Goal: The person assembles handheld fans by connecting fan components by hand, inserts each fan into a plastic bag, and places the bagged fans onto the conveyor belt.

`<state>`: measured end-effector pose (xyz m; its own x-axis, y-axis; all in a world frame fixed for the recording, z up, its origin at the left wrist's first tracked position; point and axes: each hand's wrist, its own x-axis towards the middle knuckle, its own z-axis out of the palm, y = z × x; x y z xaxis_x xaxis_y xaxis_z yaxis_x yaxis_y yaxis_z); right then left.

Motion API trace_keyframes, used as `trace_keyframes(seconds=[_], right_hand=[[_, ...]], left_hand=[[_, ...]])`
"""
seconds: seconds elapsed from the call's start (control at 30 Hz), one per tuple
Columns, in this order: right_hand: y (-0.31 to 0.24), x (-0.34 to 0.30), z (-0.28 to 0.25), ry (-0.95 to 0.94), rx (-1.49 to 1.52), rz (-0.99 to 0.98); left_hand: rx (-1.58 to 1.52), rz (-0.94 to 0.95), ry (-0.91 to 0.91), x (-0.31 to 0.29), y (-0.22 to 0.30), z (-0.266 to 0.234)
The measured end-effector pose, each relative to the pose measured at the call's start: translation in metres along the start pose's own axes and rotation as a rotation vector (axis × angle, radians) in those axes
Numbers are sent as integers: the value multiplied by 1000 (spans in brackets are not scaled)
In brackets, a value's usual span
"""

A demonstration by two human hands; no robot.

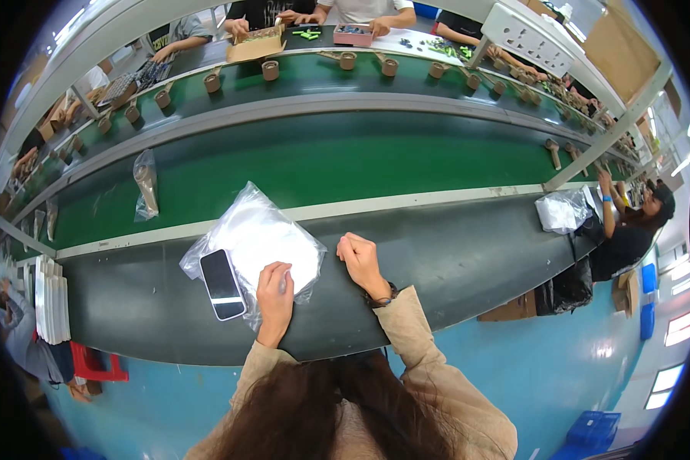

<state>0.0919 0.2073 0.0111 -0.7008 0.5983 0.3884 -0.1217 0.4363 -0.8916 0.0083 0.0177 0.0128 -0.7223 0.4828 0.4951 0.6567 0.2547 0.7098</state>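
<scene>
A pile of clear plastic bags (pixel 264 234) lies on the dark work surface (pixel 452 253) in front of me. My left hand (pixel 274 297) rests on its near edge, fingers loosely curled and nothing visible in them. A phone with a dark screen (pixel 222 284) lies face up on the left part of the pile, beside that hand. To the right of the bags, my right hand (pixel 360 259) is loosely closed over the bare surface. I see nothing in it, and it touches no bag.
Beyond my surface runs a green conveyor belt (pixel 307 153) with a bagged brown item (pixel 146 185) on it. White stacked pieces (pixel 51 299) stand at the left end; a white plastic bundle (pixel 563 211) lies at the right. A co-worker (pixel 629 222) is at the right; others work across the belt.
</scene>
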Motion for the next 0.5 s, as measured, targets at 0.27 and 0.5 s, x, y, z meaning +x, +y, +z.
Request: trace_keyframes(seconds=[0.27, 0.5], right_hand=[[-4, 4, 7, 99, -86, -146], [-9, 7, -12, 305, -403, -692]], left_hand=[[43, 13, -16, -1, -4, -4], [21, -4, -29, 8, -2, 6]])
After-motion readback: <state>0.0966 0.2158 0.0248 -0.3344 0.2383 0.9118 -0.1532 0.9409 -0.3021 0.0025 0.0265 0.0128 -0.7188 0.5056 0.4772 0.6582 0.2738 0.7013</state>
